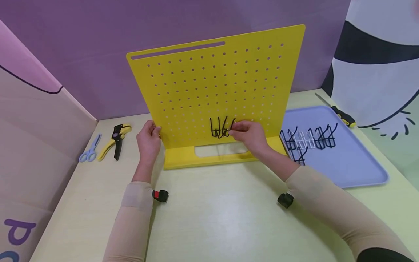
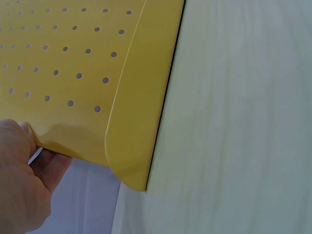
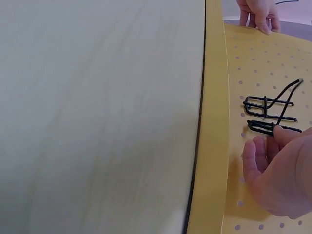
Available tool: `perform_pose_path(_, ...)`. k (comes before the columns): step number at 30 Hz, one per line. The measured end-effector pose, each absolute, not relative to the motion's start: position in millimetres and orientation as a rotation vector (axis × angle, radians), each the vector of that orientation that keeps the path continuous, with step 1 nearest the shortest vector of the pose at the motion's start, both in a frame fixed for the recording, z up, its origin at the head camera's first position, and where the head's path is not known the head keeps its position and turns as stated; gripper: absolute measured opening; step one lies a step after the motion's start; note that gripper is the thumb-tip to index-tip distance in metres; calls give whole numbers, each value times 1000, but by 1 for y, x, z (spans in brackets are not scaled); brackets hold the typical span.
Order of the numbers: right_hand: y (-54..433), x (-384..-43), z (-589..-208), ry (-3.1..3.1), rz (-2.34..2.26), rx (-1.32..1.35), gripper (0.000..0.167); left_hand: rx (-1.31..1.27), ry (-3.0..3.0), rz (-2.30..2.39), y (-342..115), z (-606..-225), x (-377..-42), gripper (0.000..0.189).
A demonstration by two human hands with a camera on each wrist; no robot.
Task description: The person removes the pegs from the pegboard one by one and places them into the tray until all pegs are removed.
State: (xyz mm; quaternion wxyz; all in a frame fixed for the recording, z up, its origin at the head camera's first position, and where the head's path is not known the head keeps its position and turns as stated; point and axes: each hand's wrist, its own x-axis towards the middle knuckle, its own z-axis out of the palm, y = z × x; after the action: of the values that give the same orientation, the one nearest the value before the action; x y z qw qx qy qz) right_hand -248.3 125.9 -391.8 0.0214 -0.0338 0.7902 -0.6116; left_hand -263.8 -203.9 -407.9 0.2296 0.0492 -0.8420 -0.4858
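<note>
A yellow pegboard (image 1: 216, 83) stands upright on its flat base on the table. At its lower left edge, my left hand (image 1: 148, 140) pinches the rim between thumb and fingers, seen closer in the left wrist view. One black wire hook (image 3: 265, 107) sits against the board's lower middle. Right beside it, my right hand (image 1: 250, 135) pinches a second black wire hook (image 3: 261, 127) against the board. Whether that hook's ends are inside the holes I cannot tell.
On the right, a lavender tray (image 1: 353, 160) holds several black hooks (image 1: 324, 138) and white hooks (image 1: 306, 140). A screwdriver (image 1: 342, 114) lies at the tray's far edge. To the left lie blue scissors (image 1: 90, 151) and a yellow-black wire stripper (image 1: 116, 140).
</note>
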Motion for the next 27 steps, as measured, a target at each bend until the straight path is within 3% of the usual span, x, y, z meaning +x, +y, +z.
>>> perform_pose_path(11,129,-243,-388,2401,-1992,-126,25,119,-2288,-1309,-202,-406,-261,14)
perform_pose_path(27,172,-210,-354,2461,-1878,-186,38,134,-2298,-1318,-202,-405,-261,15)
